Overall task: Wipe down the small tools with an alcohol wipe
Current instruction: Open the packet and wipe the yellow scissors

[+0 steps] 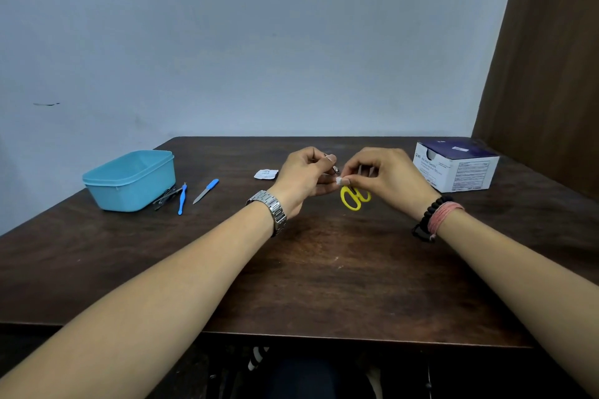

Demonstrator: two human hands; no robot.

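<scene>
Dark wood counter point(324, 269), both hands raised just above it near the middle of the far half. Left hand point(303, 176): fingers curled round a small metal tool point(334, 168), only its tip visible past the thumb, type unclear. Right hand point(385, 176): fingers pinch a small white wipe point(339, 181) against that tool's end. Yellow-handled scissors point(355, 197) lie on the counter directly below the hands, blades hidden by the right hand. Torn white wipe packet point(265, 174) just left of the left hand. Toward the left edge: light-blue plastic tub point(129, 180), open top; touching its right side a pile of metal tools point(167, 196), then a blue-handled pick point(182, 199) and a blue-handled nail file point(205, 191), each lying apart. White and navy box of wipes point(455, 165) at the far right corner. Steel watch point(270, 210) on left wrist, bead and cord bracelets point(436, 217) on right.
</scene>
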